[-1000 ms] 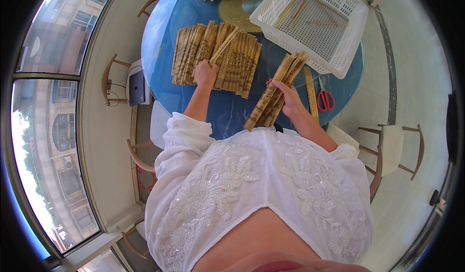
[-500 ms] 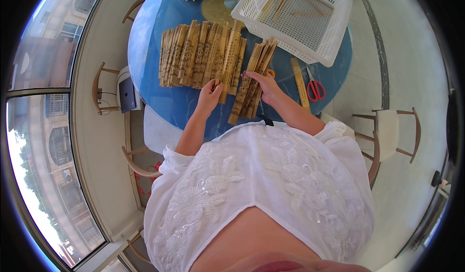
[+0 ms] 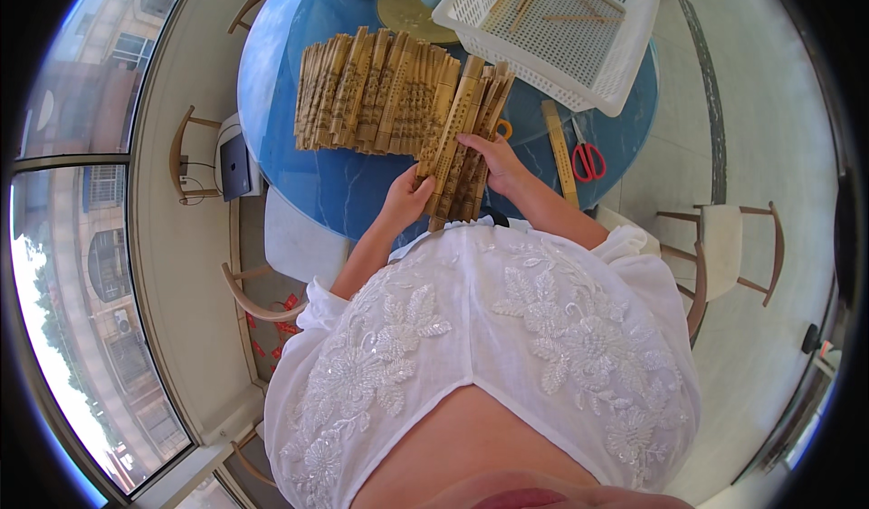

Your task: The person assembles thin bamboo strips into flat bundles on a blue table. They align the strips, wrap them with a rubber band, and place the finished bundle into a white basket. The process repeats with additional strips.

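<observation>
A round blue counter (image 3: 362, 178) with pale marble-like veining fills the upper middle of the frame, glossy enough to mirror light at its left edge. At its near edge, around the centre of the frame, the person's two hands hold a loose bundle of bamboo slips (image 3: 463, 169) with dark markings. The left hand (image 3: 405, 199) grips the lower left side of the bundle; the right hand (image 3: 501, 162) clasps it from the right, thumb across the front. Just to the left lies a dense row of similar slips (image 3: 367, 92). A tan disc (image 3: 403, 11) sits behind, beside a white perforated basket (image 3: 543, 79) at upper right that contains a few thin strips (image 3: 584, 18). Below the basket, a single slip (image 3: 559, 151) lies beside red-handled scissors (image 3: 589, 162).

At the left of the frame, tall windows (image 3: 72, 328) look onto a building, and a dark laptop (image 3: 234, 167) is near a wooden chair (image 3: 181, 160). Red scraps (image 3: 285, 328) lie on the floor at lower left. At right, a wooden chair with a pale seat (image 3: 729, 255) stands on light tiles crossed by a dark strip (image 3: 711, 101).
</observation>
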A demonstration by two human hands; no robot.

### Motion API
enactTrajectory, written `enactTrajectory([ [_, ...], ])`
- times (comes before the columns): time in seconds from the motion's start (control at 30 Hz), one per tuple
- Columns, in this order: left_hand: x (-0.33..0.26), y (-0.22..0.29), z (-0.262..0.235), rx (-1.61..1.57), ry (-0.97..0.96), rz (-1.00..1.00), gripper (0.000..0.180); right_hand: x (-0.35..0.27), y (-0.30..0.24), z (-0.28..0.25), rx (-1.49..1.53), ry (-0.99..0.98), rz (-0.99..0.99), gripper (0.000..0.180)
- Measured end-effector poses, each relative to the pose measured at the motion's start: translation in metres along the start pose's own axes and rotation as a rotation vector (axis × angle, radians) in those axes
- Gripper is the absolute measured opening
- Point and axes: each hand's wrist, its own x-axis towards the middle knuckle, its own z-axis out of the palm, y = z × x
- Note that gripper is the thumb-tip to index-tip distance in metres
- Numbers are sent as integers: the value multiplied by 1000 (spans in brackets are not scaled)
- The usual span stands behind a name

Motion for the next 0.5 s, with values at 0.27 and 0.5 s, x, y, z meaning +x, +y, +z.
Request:
enactTrajectory([
  [0.27, -2, 24, 13, 371, 127, 203, 33, -11, -4, 11, -44, -50, -73, 30],
  [0.5, -19, 47, 35, 416, 32, 189, 76, -16, -3, 13, -4, -80, -59, 35],
])
